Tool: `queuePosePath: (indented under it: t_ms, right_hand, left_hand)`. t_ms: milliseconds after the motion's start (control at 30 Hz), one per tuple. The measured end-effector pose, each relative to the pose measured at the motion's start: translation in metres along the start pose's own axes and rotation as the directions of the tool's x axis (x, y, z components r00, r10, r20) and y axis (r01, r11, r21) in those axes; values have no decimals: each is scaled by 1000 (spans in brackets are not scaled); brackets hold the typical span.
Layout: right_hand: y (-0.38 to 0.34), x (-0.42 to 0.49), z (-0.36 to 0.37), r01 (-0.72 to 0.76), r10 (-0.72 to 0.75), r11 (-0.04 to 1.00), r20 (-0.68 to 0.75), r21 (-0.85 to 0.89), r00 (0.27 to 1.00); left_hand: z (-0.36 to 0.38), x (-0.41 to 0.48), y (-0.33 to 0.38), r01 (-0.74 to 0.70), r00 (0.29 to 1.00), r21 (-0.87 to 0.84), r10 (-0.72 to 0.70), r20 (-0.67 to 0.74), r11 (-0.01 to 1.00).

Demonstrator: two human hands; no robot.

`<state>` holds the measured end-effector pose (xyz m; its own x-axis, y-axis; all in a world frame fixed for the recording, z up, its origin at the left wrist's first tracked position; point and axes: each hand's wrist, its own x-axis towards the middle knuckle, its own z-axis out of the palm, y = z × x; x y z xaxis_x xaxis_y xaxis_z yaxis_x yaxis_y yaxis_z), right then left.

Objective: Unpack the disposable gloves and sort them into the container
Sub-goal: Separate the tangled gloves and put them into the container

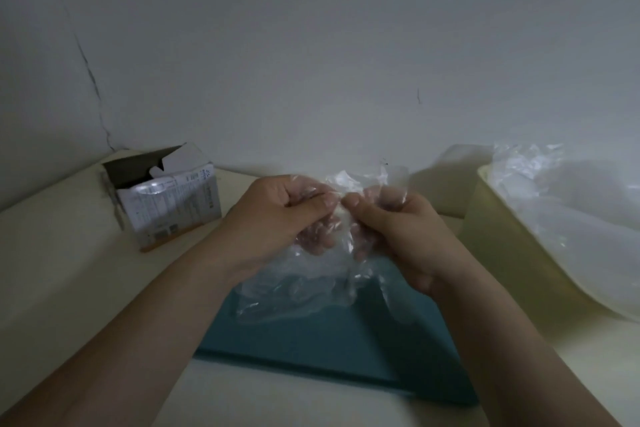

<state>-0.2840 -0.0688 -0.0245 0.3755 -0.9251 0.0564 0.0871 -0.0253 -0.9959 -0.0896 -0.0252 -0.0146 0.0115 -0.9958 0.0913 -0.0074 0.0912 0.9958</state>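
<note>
Both forearms reach from the lower corners to frame centre, where the left hand (277, 211) and right hand (405, 229) meet, fingers (318, 199) curled and pinched together.

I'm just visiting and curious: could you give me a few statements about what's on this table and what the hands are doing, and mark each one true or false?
1. Both hands hold clear plastic gloves between them. True: left hand and right hand pinch them together.
2. The cardboard box is sealed shut. False: its top flap stands open.
3. The box sits to the person's left. True.
4. The yellowish container on the right is empty. False: crumpled clear plastic fills it.
5. A red mat lies under the hands. False: the mat is teal.
</note>
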Motion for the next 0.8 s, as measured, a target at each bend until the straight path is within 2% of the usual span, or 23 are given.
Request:
queuePosePath:
  t_ms: [233,333,400,433,500,533,667,733,800]
  right_hand:
    - [-1,4,-17,74,-63,996,-213,43,975]
    - [-7,2,-36,64,-62,998,-206,4,977]
    - [-12,-1,-43,15,-19,999,-107,-35,994]
    - [-14,-3,-43,-7,4,999,-57,-48,998]
    - [-15,-7,-43,-29,32,995,37,-92,999]
    - [-15,-7,-42,-26,36,992,80,-126,996]
    - [-13,-10,-37,35,8,967,167,-251,986]
    - [-13,-12,-40,52,5,966,217,-255,976]
    - [-18,-13,-47,59,24,963,300,-262,954]
  left_hand:
    - [-29,6,1,-20,992,303,56,-111,953]
    - [-48,7,4,-7,998,472,38,-55,882]
    - [-52,4,4,36,986,635,-130,102,772]
    - [-49,2,2,34,954,732,-240,179,680]
    - [-39,2,-11,-31,889,874,-387,247,485]
    - [-34,3,-19,-53,874,895,-412,256,443]
    - [-30,9,-39,-74,881,870,-377,286,487]
    - [-33,9,-36,-96,877,865,-369,307,493]
    - [-39,9,-31,-99,897,833,-313,311,545]
